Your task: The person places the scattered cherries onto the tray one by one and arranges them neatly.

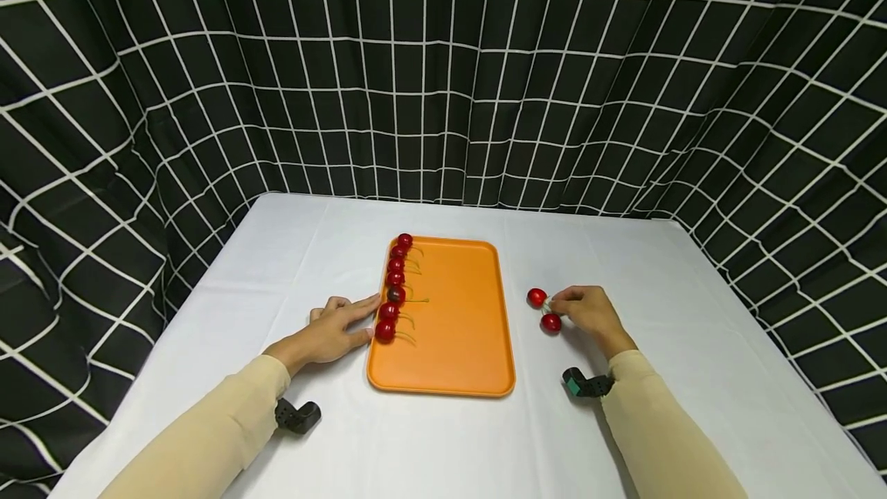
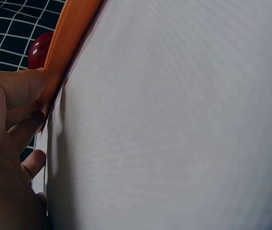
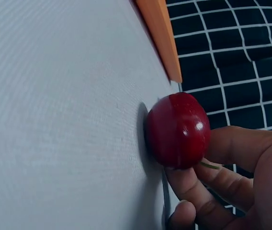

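Several red cherries (image 1: 396,279) stand in a row along the left side of the orange tray (image 1: 457,314), their stems pointing right. My left hand (image 1: 336,333) rests on the cloth with its fingers stretched to the tray's left rim. In the left wrist view, the thumb (image 2: 28,86) lies against that rim beside a cherry (image 2: 38,50). To the right of the tray, my right hand (image 1: 589,314) pinches at the stem of a near cherry (image 1: 550,323). Another cherry (image 1: 537,297) lies just behind it. In the right wrist view, the near cherry (image 3: 176,132) partly hides the fingertips.
A white cloth (image 1: 305,237) covers the table under the tray. Black curtains with a white grid (image 1: 430,83) surround the table at the back and sides. Each wrist carries a small black camera (image 1: 298,416).
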